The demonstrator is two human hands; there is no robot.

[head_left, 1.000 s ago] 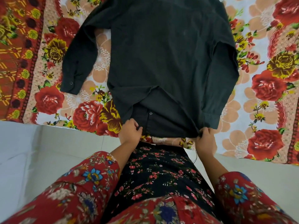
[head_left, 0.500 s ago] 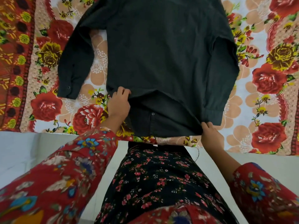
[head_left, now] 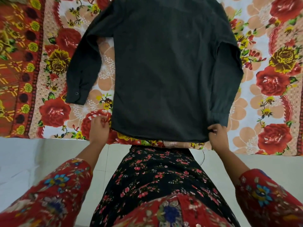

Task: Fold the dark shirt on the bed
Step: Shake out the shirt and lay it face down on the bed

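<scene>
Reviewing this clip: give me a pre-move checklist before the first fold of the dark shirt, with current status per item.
1. Dark shirt lies flat, body smooth: ok.
2. Right hand pinches the hem corner: ok.
3. Left hand grips the hem: cannot tell, blurred.
4. Left-side sleeve laid over the body: not ok, spread out on the bedsheet.
5. Right-side sleeve lies along the body: ok.

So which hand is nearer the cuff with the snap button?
Left. The left hand is just below that cuff; the right hand pinches the shirt at the far corner.
</scene>
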